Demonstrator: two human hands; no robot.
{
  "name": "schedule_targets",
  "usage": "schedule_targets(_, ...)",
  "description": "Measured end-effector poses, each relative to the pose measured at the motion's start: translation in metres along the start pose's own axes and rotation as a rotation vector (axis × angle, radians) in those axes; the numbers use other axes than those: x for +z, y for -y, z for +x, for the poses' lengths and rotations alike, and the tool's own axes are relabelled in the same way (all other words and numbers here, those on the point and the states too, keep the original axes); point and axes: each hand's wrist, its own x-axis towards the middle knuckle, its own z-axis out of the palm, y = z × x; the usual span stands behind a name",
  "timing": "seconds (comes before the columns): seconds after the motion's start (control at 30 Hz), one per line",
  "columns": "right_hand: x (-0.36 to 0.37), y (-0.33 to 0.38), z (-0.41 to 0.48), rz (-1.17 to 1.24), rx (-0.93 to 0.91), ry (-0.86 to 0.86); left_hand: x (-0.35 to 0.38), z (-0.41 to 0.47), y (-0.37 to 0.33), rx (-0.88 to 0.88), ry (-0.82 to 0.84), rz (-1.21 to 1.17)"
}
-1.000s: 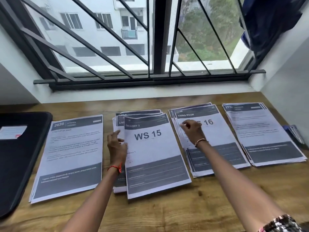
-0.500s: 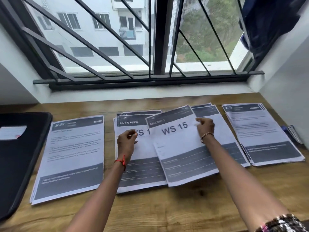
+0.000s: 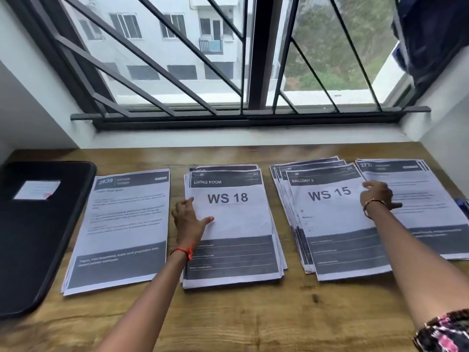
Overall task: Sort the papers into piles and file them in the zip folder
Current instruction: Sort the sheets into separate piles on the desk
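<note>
Four paper piles lie in a row on the wooden table (image 3: 253, 313). From the left they are a "2639 KITCHEN" pile (image 3: 119, 232), a "LIVING ROOM WS 18" pile (image 3: 236, 224), a "BALCONY 3 WS 15" pile (image 3: 335, 229) and a "2732" pile (image 3: 426, 199). The black zip folder (image 3: 38, 232) lies closed at the far left, with a white label on it. My left hand (image 3: 189, 219) rests on the left edge of the WS 18 pile, thumb spread on the top sheet. My right hand (image 3: 378, 196) touches the upper right edge of the WS 15 sheet, thumb pointing right over the 2732 pile.
A barred window (image 3: 243, 72) and a white sill run along the back of the table. White walls close in on both sides. A small blue item (image 3: 463, 203) lies at the right edge, partly behind the 2732 pile. Dark cloth (image 3: 431, 34) hangs at the upper right.
My right hand carried the WS 15 sheet from the second pile onto the third pile, covering WS 16. The WS 18 sheet now tops the second pile, where my left hand stayed.
</note>
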Motion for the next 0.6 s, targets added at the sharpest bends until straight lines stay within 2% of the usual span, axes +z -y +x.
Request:
schedule_targets(0.07, 0.004, 0.009, -0.011, -0.106, -0.104, -0.026, -0.002, 0.000, 0.003, -0.032, 0.021, 0.003)
schedule_targets(0.13, 0.012, 0.022, -0.028, -0.095, -0.254, -0.044, -0.003, 0.001, 0.006, -0.059, 0.027, 0.009)
schedule_targets(0.3, 0.048, 0.061, -0.107, 0.127, -0.580, 0.332, -0.002, 0.003, 0.009, -0.115, 0.036, -0.025)
schedule_targets(0.43, 0.080, 0.079, -0.155, 0.030, -0.582, 0.522, -0.003, 0.003, 0.007, -0.116, 0.033, -0.040)
schedule_targets(0.6, 0.087, 0.084, -0.165, 0.027, -0.465, 0.434, -0.004, 0.003, 0.008, -0.128, 0.046, -0.072)
